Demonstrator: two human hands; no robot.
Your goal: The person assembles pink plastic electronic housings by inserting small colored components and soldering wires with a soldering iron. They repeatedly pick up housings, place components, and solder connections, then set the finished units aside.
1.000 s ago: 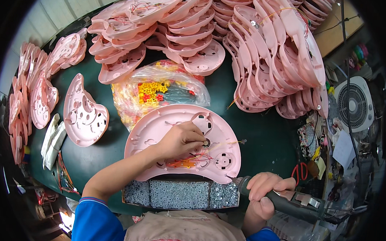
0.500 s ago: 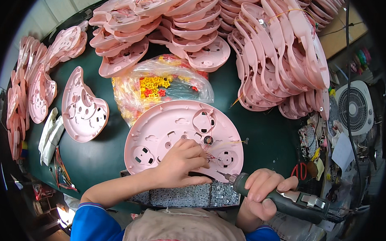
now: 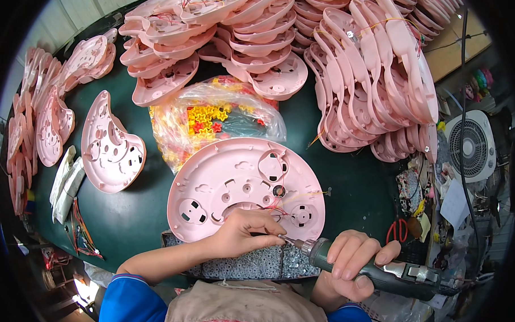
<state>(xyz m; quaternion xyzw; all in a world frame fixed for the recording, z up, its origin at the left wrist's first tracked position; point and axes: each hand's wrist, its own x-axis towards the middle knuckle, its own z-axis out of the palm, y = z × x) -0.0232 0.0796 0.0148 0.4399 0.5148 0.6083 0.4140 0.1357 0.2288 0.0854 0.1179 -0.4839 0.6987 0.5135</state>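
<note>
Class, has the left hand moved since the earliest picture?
Yes: judged against the plastic bag, the left hand has moved away from it, toward the picture's lower edge.

Pink rounded plastic shell (image 3: 248,173), hollow side up, floor pierced with cutouts, dark green powered screwdriver (image 3: 394,277) beyond the shell's lower right, bit (image 3: 292,241) pointing left
</note>
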